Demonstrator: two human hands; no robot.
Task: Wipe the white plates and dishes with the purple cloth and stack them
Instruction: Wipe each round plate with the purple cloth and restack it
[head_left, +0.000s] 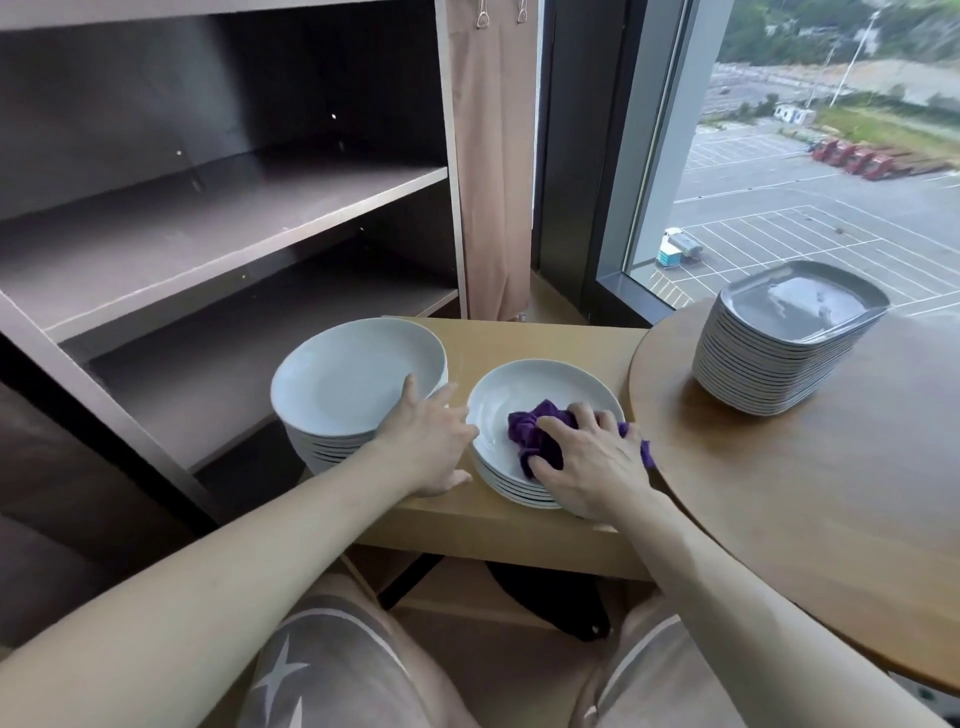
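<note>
Head view: right hand (589, 460) clutches the purple cloth (532, 436) inside the smaller stack's top dish (519, 389), left hand (426, 439) rests straight-fingered against the larger plate stack (343, 384) — a hard swipe could skid the unbraced dishes off the table (467, 525).

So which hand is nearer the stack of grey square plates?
Right. The right hand, on the purple cloth, sits left of the grey plate stack; the left hand is farther left.
</note>
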